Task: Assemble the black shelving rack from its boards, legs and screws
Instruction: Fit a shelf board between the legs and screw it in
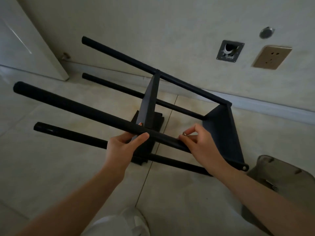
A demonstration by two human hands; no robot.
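Lying on its side on the tiled floor (51,176) near the wall's foot, the black shelving rack (170,108) shows four legs and two fitted boards. The left hand (124,145) grips the nearest upper leg (68,104), thumb over it. The right hand (199,142) pinches a small brass screw (184,134) against that leg, beside the end board (223,132). A loose board (156,121) lies beneath.
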